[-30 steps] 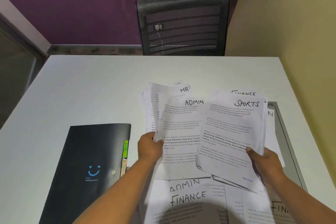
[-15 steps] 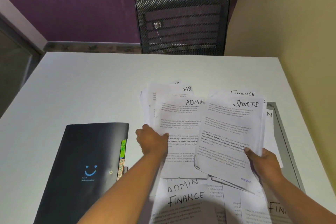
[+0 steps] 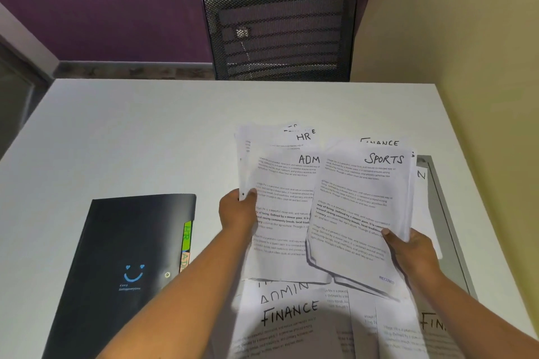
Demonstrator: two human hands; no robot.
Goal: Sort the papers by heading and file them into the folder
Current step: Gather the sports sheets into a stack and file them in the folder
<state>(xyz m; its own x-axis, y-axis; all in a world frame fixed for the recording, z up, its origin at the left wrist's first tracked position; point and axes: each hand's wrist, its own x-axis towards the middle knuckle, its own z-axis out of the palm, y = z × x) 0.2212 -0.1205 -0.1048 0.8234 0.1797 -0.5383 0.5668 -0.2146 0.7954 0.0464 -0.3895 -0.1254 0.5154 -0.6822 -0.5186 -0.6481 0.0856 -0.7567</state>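
Left hand (image 3: 237,213) pinches the ADMIN-topped sheaf (image 3: 280,213), right hand (image 3: 414,251) grips the SPORTS stack (image 3: 358,213), both above loose papers (image 3: 288,318); black folder (image 3: 125,256) shut, leftward. Fanned sheets could slip, mixing headings.

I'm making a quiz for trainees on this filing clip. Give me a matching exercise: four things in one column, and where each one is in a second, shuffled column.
1. SPORTS sheet
2. ADMIN sheet
3. black folder
4. mesh chair

a. closed on the table, left of the papers
b. gripped by the left hand
c. behind the table's far edge
d. gripped by the right hand

Pairs: 1-d, 2-b, 3-a, 4-c
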